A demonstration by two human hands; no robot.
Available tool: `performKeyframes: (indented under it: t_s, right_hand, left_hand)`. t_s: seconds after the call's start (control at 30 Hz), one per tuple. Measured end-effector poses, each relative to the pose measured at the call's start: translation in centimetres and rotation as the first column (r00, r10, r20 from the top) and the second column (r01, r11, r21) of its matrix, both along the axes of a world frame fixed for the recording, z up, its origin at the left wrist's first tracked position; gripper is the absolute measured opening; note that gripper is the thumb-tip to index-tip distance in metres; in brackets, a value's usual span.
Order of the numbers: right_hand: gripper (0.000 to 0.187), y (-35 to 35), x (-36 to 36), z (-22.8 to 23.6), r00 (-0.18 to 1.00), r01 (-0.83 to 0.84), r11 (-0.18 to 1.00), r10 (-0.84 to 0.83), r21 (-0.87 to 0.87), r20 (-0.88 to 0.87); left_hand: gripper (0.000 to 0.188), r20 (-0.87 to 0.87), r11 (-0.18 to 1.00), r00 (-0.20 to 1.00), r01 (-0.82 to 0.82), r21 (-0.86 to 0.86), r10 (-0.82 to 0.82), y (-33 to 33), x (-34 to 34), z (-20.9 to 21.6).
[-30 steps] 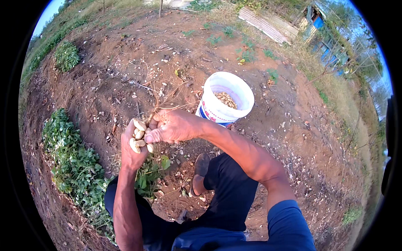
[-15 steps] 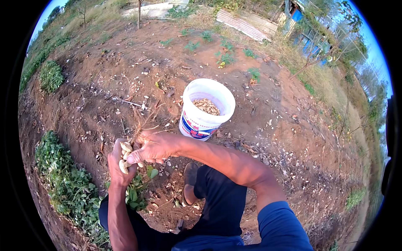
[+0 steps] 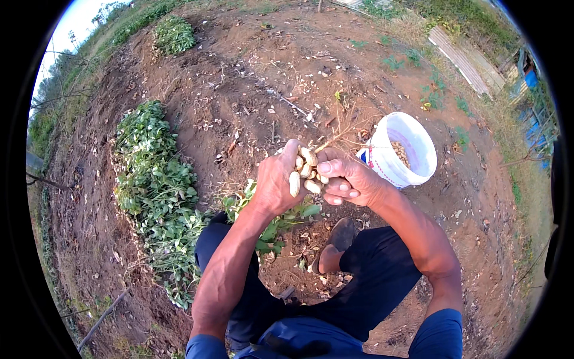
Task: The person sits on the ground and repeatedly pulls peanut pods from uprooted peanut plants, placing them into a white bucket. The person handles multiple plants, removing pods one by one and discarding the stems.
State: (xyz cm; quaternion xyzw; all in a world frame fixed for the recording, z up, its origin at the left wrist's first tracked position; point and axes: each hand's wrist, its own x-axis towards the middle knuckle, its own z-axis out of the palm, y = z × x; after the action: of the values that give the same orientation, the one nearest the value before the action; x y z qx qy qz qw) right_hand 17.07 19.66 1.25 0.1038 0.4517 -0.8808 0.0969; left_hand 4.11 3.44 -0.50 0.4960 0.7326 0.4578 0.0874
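- The left hand (image 3: 276, 182) is wrapped tight around an uprooted peanut plant (image 3: 281, 218), its pale peanut pods (image 3: 305, 170) bunched at the top and leaves hanging below the wrist.
- The right hand (image 3: 347, 179), at 3 o'clock of the pods, has its fingers (image 3: 338, 188) curled shut on the cluster, thumb pressing one pod.
- A white bucket (image 3: 388, 170) partly filled with pods stands on the soil at 2 o'clock, just beside the right hand.
- Risk: a plucked pod could slip and drop onto the littered dirt, since the bucket sits off to the side, not under the hands.
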Motion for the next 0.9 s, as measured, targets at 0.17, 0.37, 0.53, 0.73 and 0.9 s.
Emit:
performKeyframes:
  t_s: [0.17,0.37,0.53,0.73,0.9]
  right_hand:
    - [0.025,0.0,-0.2,-0.7,0.966,-0.124,0.957,0.055,-0.263,-0.252]
    - [0.025,-0.6,-1.3,0.6,0.989,-0.003,0.972,-0.033,-0.236,-0.146]
    - [0.042,-1.2,-0.8,0.5,0.991,0.096,0.993,-0.101,-0.068,-0.083]
    - [0.046,-2.1,-1.4,1.8,0.999,0.043,0.949,-0.036,0.311,-0.030]
    - [0.028,-1.5,-0.9,0.8,0.997,0.055,0.972,-0.039,0.229,-0.073]
  left_hand:
    - [0.031,0.288,0.983,0.949,0.080,0.168,-0.127,-0.1,-0.5,0.5]
    - [0.031,0.136,0.988,0.986,-0.114,0.107,0.099,-0.3,-0.4,0.4]
    - [0.045,-0.288,0.969,0.935,-0.155,0.192,0.206,-0.5,-0.9,-0.3]
    - [0.038,-0.511,0.985,0.843,-0.125,0.119,0.169,-0.6,-1.5,-0.1]
    - [0.034,-0.304,0.992,0.945,-0.122,0.017,0.121,-0.3,-0.9,-0.3]
